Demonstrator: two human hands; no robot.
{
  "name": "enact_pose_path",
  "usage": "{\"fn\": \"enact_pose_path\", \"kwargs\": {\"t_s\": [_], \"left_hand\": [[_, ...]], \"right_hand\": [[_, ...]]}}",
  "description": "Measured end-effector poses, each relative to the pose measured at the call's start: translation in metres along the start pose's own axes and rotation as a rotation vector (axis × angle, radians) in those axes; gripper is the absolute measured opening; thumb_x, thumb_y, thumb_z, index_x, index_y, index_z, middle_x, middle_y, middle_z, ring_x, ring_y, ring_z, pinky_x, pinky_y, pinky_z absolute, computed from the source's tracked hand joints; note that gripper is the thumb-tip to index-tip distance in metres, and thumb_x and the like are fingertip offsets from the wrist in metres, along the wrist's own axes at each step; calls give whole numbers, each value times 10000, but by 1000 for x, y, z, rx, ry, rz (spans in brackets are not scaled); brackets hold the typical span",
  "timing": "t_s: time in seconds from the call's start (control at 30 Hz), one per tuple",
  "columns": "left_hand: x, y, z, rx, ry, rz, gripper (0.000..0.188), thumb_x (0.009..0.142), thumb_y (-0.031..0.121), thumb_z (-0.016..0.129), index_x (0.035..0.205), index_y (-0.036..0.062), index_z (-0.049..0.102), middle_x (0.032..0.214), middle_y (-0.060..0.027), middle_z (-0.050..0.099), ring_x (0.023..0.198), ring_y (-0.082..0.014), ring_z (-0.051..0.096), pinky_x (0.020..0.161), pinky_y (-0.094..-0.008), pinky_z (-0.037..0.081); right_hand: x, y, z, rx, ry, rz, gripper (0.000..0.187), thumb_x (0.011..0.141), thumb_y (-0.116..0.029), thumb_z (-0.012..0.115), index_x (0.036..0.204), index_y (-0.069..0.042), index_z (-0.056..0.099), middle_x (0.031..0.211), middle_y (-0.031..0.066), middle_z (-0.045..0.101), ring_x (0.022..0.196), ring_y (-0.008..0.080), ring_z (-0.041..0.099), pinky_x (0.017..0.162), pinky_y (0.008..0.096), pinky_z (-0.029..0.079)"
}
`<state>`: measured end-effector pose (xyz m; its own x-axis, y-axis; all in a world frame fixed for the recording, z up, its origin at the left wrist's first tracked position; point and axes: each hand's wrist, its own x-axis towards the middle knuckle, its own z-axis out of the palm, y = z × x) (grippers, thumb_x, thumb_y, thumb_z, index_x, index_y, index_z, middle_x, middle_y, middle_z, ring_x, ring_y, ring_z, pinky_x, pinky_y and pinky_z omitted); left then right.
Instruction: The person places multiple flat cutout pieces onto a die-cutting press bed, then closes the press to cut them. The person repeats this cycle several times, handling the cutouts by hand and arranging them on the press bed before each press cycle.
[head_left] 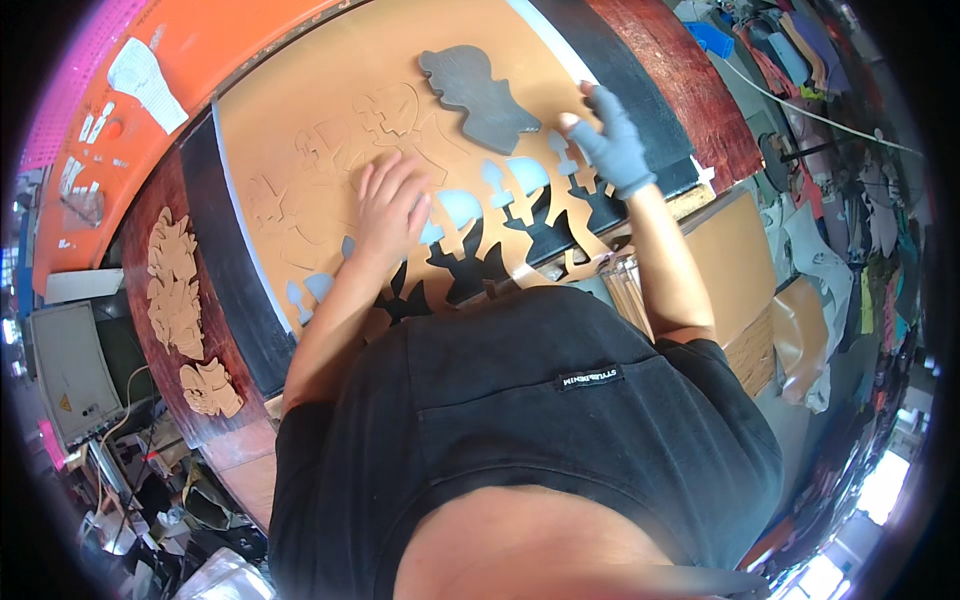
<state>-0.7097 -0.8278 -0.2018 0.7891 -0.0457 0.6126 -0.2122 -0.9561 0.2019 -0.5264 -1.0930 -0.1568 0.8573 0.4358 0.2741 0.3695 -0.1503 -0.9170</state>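
Note:
A tan sheet of leather-like material lies over the dark work board in front of me. My left hand is bare and open, its fingers spread on the sheet beside cut outlines. On the sheet's far right rests a dark grey, wavy-edged cutting die. My right hand, in a grey-blue glove with bare fingertips, is open just right of the die; nothing shows in its grasp. Along the near edge, shaped holes expose the black board and light blue patches.
An orange machine spans the far left. Stacks of cut tan pieces lie on the reddish-brown table at left. A grey metal box stands beyond them. Tan sheets and hanging scraps are at right.

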Motion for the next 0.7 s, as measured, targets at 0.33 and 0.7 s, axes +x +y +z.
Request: {"fn": "enact_pose_path", "kwargs": {"t_s": [0.33,0.7], "left_hand": [[-164,69,-97,-129,-38,-484,156,674,29,645,821,74,620,791,-66,616,748,-245,589,642,-368,451],[-212,49,-39,179,213,-431,185,706,140,697,728,84,522,667,-67,522,612,-255,522,565,-363,411]], "right_hand": [[-98,76,-101,-489,400,119,270,842,-225,595,942,25,611,844,156,642,748,253,623,676,354,476],[-79,98,-71,-751,523,-433,143,728,-196,608,680,-61,604,671,122,595,638,321,568,587,411,434]]}}
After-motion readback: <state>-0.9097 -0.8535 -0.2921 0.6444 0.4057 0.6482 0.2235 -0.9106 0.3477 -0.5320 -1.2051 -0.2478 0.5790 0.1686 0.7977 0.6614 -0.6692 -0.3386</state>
